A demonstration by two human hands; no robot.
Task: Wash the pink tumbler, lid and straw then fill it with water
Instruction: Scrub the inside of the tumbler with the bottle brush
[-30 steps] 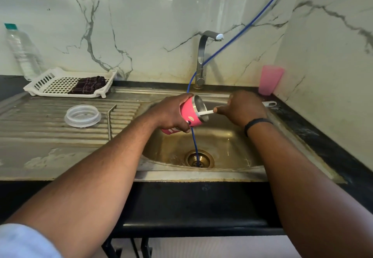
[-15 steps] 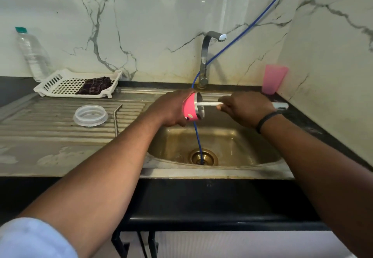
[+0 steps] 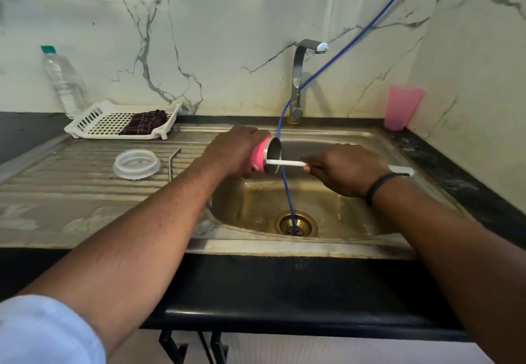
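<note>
**Scrubbing inside the tumbler over the sink**

From my remote seat I see the steel sink (image 3: 378,147) set in a black bench (image 3: 284,292), with marble-look walls behind and to the right. A tap (image 3: 297,84) stands at the back, no water visibly running, and a thin blue hose (image 3: 287,193) drops into the drain. On the ribbed draining board sit a white rack (image 3: 94,124) with a dark cloth, a clear bottle (image 3: 64,82) behind it, the clear lid (image 3: 136,164) and a bent metal straw (image 3: 171,161) just beside it. A pink cup (image 3: 401,110) waits in the far corner.

My left hand (image 3: 236,153) wraps the pink tumbler (image 3: 260,158), held on its side above the basin, mouth facing right. My right hand (image 3: 341,173) pinches a slim white brush (image 3: 284,162) whose tip sits at the rim. I judge this the tumbler-washing step; next I would need running water to rinse, then the lid and straw.
</note>
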